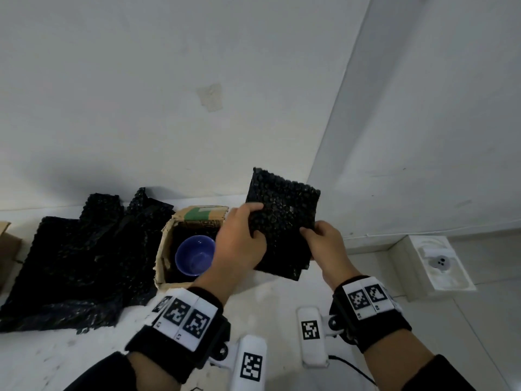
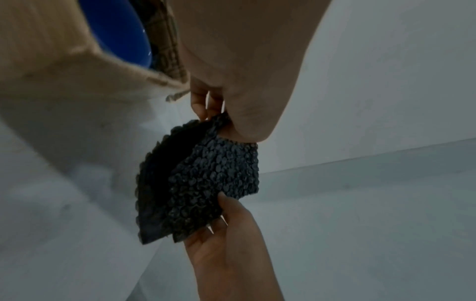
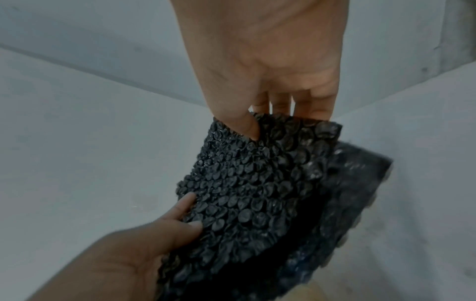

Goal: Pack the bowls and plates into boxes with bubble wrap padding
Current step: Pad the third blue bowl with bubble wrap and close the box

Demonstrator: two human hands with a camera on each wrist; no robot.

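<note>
I hold a folded piece of black bubble wrap (image 1: 284,218) up in the air, just right of an open cardboard box (image 1: 163,249). My left hand (image 1: 255,221) pinches its left edge, thumb on the bubbled face. My right hand (image 1: 308,232) pinches its lower right edge. A blue bowl (image 1: 194,255) sits upright inside the box on dark padding. The left wrist view shows the bubble wrap (image 2: 213,179) in two layers that part slightly, with the bowl (image 2: 121,30) behind the box wall (image 2: 64,61). In the right wrist view my thumb presses into the wrap (image 3: 257,183).
A loose heap of black bubble wrap sheets (image 1: 79,263) lies left of the box on the white table (image 1: 267,294). Another cardboard box (image 1: 7,249) shows at the far left edge. A white block with a socket (image 1: 439,263) sits by the wall corner on the right.
</note>
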